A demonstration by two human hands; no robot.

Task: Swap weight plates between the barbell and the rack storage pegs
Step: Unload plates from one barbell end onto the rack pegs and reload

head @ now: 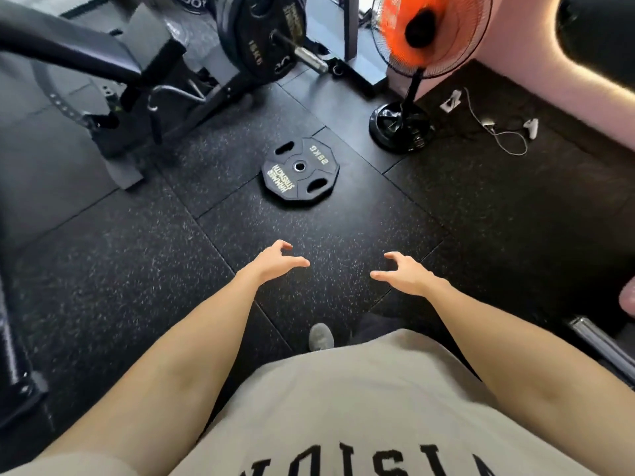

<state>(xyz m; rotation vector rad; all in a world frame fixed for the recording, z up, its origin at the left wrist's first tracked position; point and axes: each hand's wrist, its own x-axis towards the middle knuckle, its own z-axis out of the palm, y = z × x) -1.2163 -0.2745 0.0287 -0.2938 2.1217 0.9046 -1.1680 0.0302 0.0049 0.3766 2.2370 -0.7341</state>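
Much of the room is cut off by the edges of the view. Only one end of the barbell [311, 58] can be seen, at the top, with black plates [261, 39] loaded on it; the rest is hidden behind them. The white writing on those plates is too blurred to be read, apart from what looks like "15KG". A bench [79, 53] at the top left is only partly shown. The blades of the orange fan [431, 32] are blurred.

One weight plate [300, 169] is laid flat on the black floor [343, 228], well apart from both hands and near the fan's round base. "25KG" and "HAMMER STRENGTH" are printed on it in white, upside down from here.

The left hand [275, 261] and the right hand [407, 274] are held out over the floor, fingers loosely curled, and nothing is held by them. Big black letters on the grey shirt [360, 407] are cut off at the bottom.
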